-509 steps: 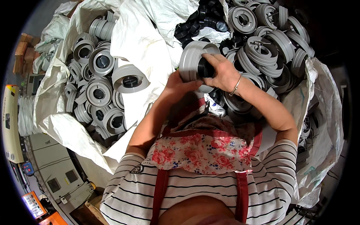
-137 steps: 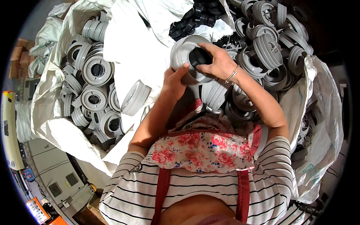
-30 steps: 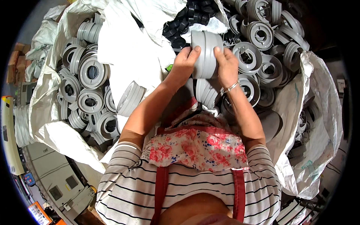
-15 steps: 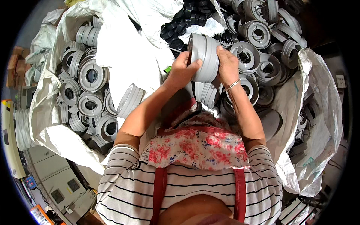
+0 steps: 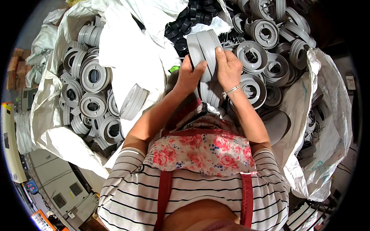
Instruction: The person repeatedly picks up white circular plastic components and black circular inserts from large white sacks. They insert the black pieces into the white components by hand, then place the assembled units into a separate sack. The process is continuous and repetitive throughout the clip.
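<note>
Cluttered workspace, white sacks (image 5: 69,142) either side of the hands; left hand (image 5: 189,75) and right hand (image 5: 230,71) both gripping a grey ribbed part (image 5: 203,48), one per side, part upright between them; second ribbed part (image 5: 211,94) just below, toward floral apron (image 5: 200,152); black pieces (image 5: 198,17) piled beyond hands; grey rings (image 5: 266,34) heaped right; more round parts (image 5: 93,75) bagged left.

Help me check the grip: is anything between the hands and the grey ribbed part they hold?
Nothing visible: the left hand and right hand both touch the grey ribbed part directly, one at each side.
</note>
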`<state>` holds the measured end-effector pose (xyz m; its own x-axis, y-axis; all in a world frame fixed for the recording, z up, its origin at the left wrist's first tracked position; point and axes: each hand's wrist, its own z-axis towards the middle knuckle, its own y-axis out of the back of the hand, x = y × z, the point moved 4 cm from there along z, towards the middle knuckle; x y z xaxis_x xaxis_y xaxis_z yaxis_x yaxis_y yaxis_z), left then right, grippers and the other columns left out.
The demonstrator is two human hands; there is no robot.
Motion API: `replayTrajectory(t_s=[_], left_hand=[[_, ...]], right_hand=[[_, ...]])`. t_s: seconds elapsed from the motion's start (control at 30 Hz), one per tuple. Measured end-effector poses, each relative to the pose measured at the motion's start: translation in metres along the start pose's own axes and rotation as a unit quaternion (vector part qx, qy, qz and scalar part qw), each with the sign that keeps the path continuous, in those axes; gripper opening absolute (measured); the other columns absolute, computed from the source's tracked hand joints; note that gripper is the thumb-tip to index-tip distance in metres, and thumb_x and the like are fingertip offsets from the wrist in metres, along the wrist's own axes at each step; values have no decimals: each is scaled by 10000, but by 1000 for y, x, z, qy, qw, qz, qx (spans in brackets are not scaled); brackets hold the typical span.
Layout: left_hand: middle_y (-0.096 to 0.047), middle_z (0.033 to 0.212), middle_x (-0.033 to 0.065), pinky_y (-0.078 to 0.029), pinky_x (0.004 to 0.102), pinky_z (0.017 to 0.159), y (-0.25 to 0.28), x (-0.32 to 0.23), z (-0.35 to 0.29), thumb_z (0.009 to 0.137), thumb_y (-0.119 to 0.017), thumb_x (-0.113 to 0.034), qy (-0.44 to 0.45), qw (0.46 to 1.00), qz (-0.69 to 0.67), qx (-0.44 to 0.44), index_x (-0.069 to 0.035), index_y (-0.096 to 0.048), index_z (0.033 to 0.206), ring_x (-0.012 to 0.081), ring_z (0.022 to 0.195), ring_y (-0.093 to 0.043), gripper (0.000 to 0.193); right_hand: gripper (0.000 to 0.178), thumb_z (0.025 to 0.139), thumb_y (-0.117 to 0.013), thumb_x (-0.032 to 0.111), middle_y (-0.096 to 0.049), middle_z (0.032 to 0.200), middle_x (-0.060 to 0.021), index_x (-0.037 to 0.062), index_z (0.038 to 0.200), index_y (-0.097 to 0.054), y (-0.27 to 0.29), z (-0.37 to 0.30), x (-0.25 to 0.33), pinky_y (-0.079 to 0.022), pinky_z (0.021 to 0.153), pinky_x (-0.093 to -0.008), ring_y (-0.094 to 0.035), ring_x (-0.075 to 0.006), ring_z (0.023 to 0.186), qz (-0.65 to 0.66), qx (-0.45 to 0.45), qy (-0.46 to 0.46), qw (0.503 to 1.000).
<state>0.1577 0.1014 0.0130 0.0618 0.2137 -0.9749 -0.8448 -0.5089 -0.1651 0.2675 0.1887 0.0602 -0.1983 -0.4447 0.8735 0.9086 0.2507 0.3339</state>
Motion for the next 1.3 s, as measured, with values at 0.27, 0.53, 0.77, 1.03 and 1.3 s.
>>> replayTrajectory(t_s=[0.27,0.53,0.77,1.03,1.3], left_hand=[[-581,1021,127,-456,301,810,-20,-16,3,848,-622,-230,-46,997,7,-55,59,-422,1187,181,892,-569,488],[-554,982,175,-453,356,773,-17,-16,-10,839,-612,-244,-377,877,297,-32,73,-415,1154,216,858,-548,488],[-587,908,101,-472,325,668,16,38,18,895,-483,-297,134,964,-148,-176,-2,-514,1125,204,729,-552,375],[-607,878,99,-490,298,605,38,-55,42,805,-700,-193,-336,880,331,-51,46,-512,1037,146,679,-573,382],[-615,831,46,-452,258,672,80,-64,43,782,-683,-170,-35,970,171,-170,11,-577,1005,114,736,-544,306]], right_hand=[[381,903,-546,243,-440,522,-167,3,623,-451,3,10,7,-355,462,-372,-394,-238,449,1,-56,77,995],[380,906,-543,292,-459,518,-48,-15,685,-564,15,30,-15,-375,505,-289,-399,-91,535,138,19,-142,980],[390,914,-569,256,-372,564,30,31,632,-422,9,12,-8,-287,472,-266,-291,-59,555,-13,-45,108,993],[343,897,-587,241,-483,533,-89,22,661,-468,69,63,-13,-373,477,-322,-405,-223,478,-220,-91,235,942],[224,838,-629,238,-651,898,-141,46,952,-639,-19,105,-62,-496,704,-342,-635,-281,790,-239,242,103,935]])
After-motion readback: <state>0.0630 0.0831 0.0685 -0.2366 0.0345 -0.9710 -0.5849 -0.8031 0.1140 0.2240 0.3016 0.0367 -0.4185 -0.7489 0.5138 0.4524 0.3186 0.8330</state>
